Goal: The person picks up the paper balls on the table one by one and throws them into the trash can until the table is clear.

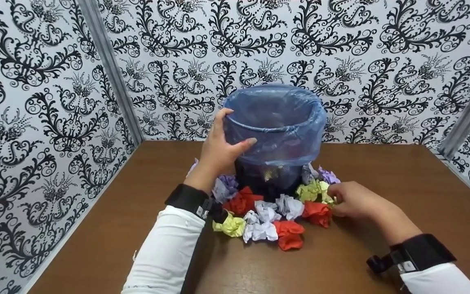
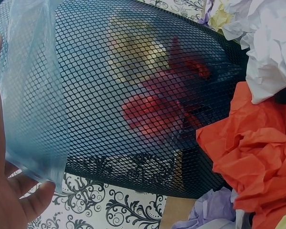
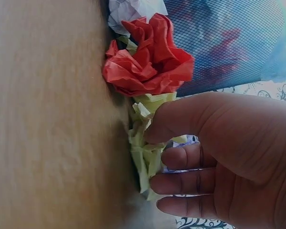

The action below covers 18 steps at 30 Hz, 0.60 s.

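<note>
A dark mesh waste bin [image 2: 95, 95] with a blue plastic liner [image 1: 276, 143] folded over its rim stands upright on the table. Red and yellow crumpled paper shows through its mesh. My left hand [image 1: 222, 147] holds the bin's upper left side, thumb on the liner and a fingertip at the rim. At the bin's lower right, my right hand [image 1: 355, 200] pinches a yellow-green crumpled paper ball [image 3: 150, 157] between thumb and fingers, low over the table. A red paper ball [image 3: 150, 62] lies right beside it.
Several crumpled paper balls ring the bin's foot: white [image 1: 261, 230], red [image 1: 290, 235], yellow [image 1: 229, 225] and purple [image 1: 329, 175] ones. The brown table [image 1: 402, 175] ends at patterned walls [image 1: 178, 49] behind and at the left.
</note>
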Available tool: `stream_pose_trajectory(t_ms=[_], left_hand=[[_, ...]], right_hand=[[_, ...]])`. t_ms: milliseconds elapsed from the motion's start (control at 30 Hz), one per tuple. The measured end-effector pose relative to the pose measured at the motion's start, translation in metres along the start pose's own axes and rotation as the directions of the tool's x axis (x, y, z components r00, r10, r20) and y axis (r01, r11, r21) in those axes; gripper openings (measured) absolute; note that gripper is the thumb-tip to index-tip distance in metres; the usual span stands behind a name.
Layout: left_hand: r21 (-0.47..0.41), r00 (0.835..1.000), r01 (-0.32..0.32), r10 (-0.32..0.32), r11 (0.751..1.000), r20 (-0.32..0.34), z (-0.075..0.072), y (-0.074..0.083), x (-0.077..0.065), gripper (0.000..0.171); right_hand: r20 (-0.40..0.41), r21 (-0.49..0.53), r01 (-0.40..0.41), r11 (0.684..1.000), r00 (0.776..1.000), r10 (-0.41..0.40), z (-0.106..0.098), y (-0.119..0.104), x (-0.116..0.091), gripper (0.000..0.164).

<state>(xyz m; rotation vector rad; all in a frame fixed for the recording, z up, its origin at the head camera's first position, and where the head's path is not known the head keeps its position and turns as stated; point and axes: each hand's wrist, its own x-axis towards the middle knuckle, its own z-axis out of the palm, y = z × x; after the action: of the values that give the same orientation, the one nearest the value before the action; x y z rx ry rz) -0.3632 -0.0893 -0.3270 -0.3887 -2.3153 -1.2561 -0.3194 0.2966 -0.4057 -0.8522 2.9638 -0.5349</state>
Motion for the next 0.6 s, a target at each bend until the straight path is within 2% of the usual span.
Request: stream_pose_trajectory(t_ms=[167, 300, 600], left_hand=[[0.011, 1.000, -0.002, 0.002, 1.000, 0.002, 0.000, 0.000, 0.000, 0.098], [0.001, 1.000, 0.004, -0.004, 1.000, 0.002, 0.000, 0.000, 0.000, 0.100], [0.003, 1.000, 0.009, -0.009, 1.000, 0.000, 0.000, 0.000, 0.001, 0.101]], right_hand=[[-0.025, 0.044, -0.006, 0.999, 1.000, 0.007, -0.008, 0.000, -0.003, 0.019], [-0.061, 0.069, 0.022, 0.997, 0.998, -0.018, -0.012, -0.002, -0.003, 0.021], [-0.166, 0.078, 0.056, 0.995, 0.985, -0.042, -0.016, -0.006, -0.003, 0.023]])
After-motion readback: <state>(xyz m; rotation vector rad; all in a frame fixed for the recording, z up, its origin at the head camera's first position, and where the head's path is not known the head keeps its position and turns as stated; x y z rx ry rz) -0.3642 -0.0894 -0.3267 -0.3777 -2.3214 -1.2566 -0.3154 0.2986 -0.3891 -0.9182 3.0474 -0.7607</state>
